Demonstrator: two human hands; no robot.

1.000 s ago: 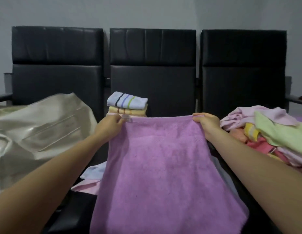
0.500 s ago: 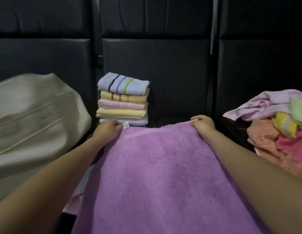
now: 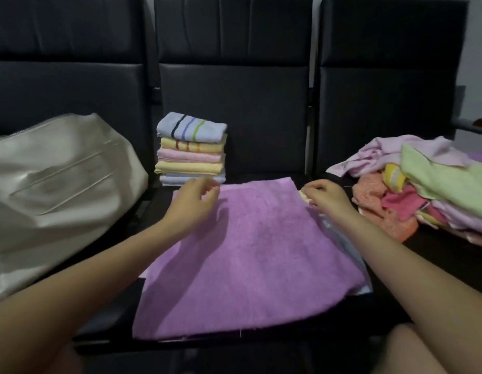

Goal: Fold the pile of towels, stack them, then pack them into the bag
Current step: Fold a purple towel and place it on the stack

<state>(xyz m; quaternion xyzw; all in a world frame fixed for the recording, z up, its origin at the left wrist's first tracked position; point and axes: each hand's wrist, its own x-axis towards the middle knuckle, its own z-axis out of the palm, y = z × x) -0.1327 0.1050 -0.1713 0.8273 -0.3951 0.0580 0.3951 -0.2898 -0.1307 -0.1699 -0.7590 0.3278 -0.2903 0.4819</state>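
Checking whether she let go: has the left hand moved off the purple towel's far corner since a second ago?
Yes. The left hand has let go and lifted, now hovering over the purple towel in front of the folded stack.

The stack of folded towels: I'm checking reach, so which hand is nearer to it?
Left. The left hand hovers just in front of the stack of folded towels, near its bottom towel. The right hand is off to the stack's right, at the purple towel's far right corner.

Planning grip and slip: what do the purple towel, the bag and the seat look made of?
Purple towel: soft matte cloth, probably microfibre or terry; fuzzy nap, limp drape.
Bag: smooth cream sheet with a sheen, likely faux leather or coated fabric; glossy creases.
Seat: black padded upholstery, leather-like; smooth with stitched panels.
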